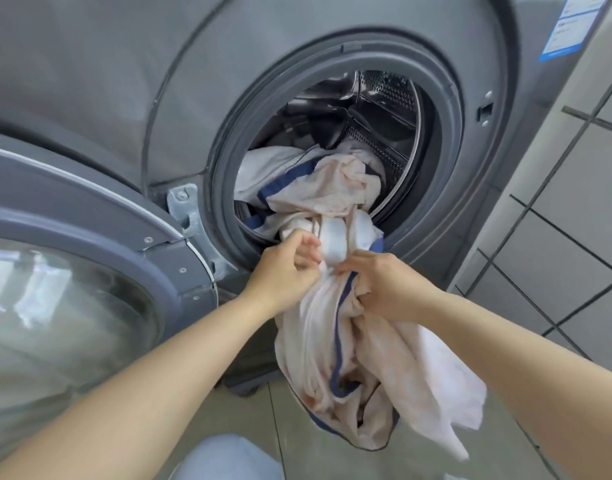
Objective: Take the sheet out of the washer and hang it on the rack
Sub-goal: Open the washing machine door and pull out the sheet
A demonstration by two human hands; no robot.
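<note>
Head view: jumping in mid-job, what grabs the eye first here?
The pale pink sheet with navy trim spills from the grey washer's round rubber-rimmed opening at centre, hanging toward the floor. Both hands grip it just below the opening, left hand and right hand. The glass-windowed grey door stands open at left.

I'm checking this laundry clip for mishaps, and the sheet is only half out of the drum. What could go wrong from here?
1. The sheet already hangs low toward the floor; more pulling may drag the clean fabric across the tiles.
2. Part of it is still bunched inside the drum; it could catch on the door seal and resist the pull.
3. The left hand and right hand grip close together, so the loose bulk may slip down.
</note>
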